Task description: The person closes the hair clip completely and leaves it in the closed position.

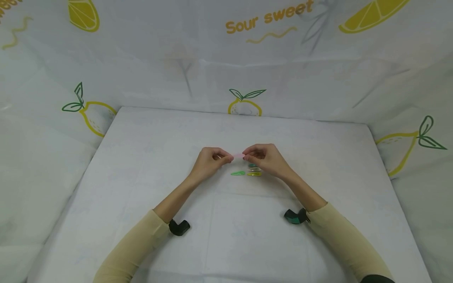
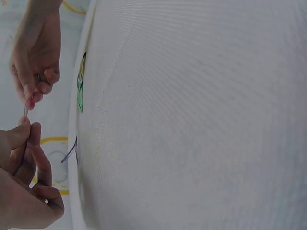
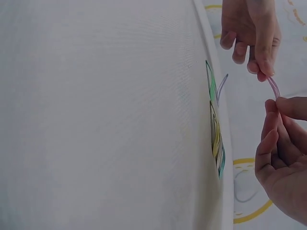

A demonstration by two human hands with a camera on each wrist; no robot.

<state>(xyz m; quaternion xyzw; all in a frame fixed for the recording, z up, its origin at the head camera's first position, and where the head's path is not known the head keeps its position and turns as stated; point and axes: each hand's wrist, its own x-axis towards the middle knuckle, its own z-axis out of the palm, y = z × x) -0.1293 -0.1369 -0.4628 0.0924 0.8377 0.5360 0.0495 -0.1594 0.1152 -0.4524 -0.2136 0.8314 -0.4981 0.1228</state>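
Observation:
A pink snap hair clip is held just above the table between both hands. My left hand pinches its left end between thumb and index finger. On the other end, my right hand has the same kind of pinch. In the right wrist view the pink clip looks slightly curved, its ends covered by fingertips. Below the hands lies a green hair clip. Right of it, a yellow hair clip lies by several others, partly covered by the right hand. A purple clip shows in the wrist views.
A white cloth covers the table, whose far edge meets a lemon-printed sheet. Black wrist-worn devices stick out beside the left cuff and the right cuff.

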